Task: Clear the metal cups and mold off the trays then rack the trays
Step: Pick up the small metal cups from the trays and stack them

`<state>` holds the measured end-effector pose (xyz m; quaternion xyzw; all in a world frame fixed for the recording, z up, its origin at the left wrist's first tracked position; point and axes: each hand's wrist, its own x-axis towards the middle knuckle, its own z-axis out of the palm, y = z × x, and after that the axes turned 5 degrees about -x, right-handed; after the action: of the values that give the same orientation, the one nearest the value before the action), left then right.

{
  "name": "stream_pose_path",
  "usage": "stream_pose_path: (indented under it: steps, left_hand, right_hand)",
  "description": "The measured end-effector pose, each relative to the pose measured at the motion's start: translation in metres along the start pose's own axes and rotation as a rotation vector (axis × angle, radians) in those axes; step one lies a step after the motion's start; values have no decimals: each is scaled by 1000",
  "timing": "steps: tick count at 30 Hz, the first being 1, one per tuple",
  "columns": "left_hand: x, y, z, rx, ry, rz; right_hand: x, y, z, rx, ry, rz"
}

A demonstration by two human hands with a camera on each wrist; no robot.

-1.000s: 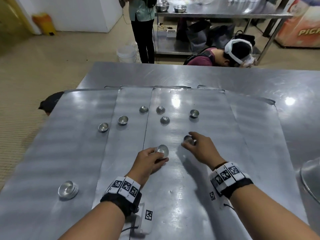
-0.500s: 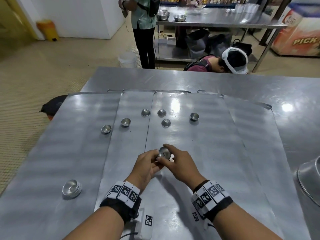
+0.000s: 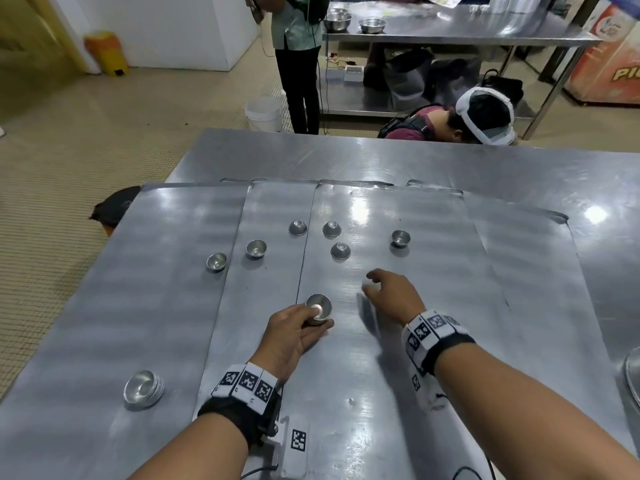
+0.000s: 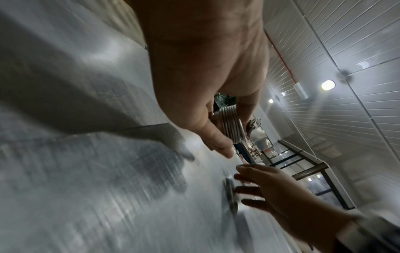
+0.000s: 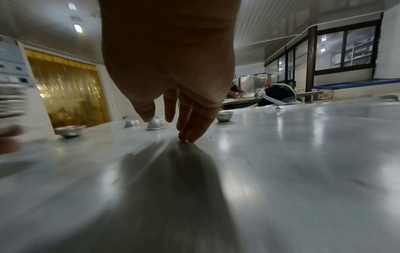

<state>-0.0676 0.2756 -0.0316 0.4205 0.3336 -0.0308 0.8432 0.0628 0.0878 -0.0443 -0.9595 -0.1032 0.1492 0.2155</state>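
My left hand (image 3: 320,320) grips a nested stack of small metal cups (image 3: 318,308) just above the middle tray (image 3: 519,271); the left wrist view shows the stack's stacked rims (image 4: 231,125) between thumb and fingers. My right hand (image 3: 369,282) hovers empty to the right of it with fingers spread and relaxed, its fingertips (image 5: 188,137) close to the tray surface. Several loose cups lie farther back: an inverted one (image 3: 341,251) nearest the right hand, an upright one (image 3: 400,238), two inverted (image 3: 331,228) (image 3: 298,227), two upright at left (image 3: 256,249) (image 3: 216,262).
Another stack of cups (image 3: 143,388) sits on the left tray near me. Overlapping flat trays cover the steel table (image 3: 346,157). A large metal rim (image 3: 633,379) shows at the right edge. One person crouches behind the table (image 3: 481,119); another stands farther back (image 3: 298,64).
My right hand picked up a cup, brought it onto the stack in my left hand, then let go and moved away to the right and forward, empty.
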Motion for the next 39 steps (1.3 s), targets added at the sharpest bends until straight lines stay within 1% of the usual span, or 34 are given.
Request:
stream_pose_path:
  steps: [3, 7, 11, 13, 17, 22, 26, 31, 36, 39]
  left_hand:
    - [0, 1, -6, 6, 5, -6]
    - [-6, 5, -17, 14, 0, -13]
    - [-13, 11, -24, 25, -16, -24]
    - [-14, 12, -25, 37, -19, -25]
    - [-13, 12, -25, 49, -26, -23]
    - [-17, 10, -18, 49, -59, -33]
    - [-18, 6, -10, 64, -80, -34]
    - [-19, -1, -7, 69, -86, -35]
    - [-18, -5, -7, 60, -95, -38]
    - [-19, -7, -8, 57, -98, -30]
  right_hand:
    - [39, -11, -6, -43, -33, 2]
    - [80, -38, -5, -151, -60, -80]
    - [99, -51, 8, -241, -120, -123]
    - [99, -51, 15, -255, -75, -116]
    - [83, -49, 24, -227, 31, -110]
    - [43, -33, 22, -158, 8, -66]
    - [11, -21, 20, -55, 86, -77]
    - [-23, -4, 28, -79, 107, -84]
    - [-42, -2, 29, -29, 116, -81]
    - [-48, -3, 28, 8, 120, -53]
